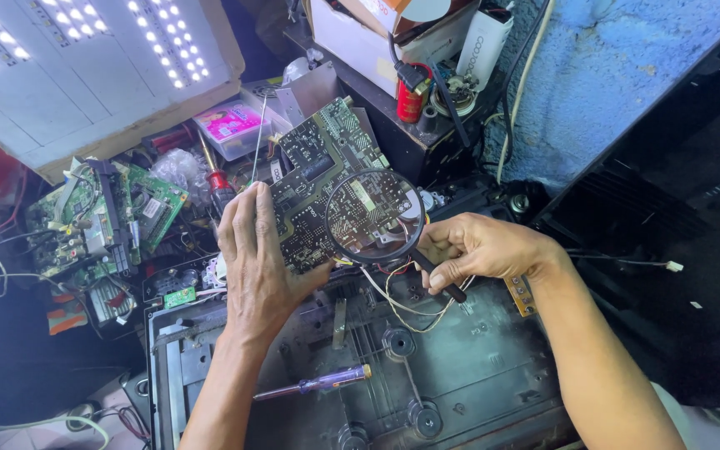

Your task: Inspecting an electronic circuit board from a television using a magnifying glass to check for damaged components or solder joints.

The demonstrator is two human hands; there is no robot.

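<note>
My left hand (257, 262) grips a dark circuit board (317, 158) by its lower left edge and holds it tilted up, solder side toward me. My right hand (478, 247) pinches the black handle of a round magnifying glass (374, 217). The lens sits over the board's lower right part and shows the traces enlarged. Thin white and red wires (402, 296) hang from the board's underside toward the black chassis (460, 367) below.
A purple-handled screwdriver (320, 382) lies on the chassis. Green circuit boards (106, 217) and a red-handled screwdriver (217, 177) clutter the left. A lit LED panel (85, 58) leans at top left. Boxes, a red can (410, 98) and cables stand behind; a blue wall (610, 58) at right.
</note>
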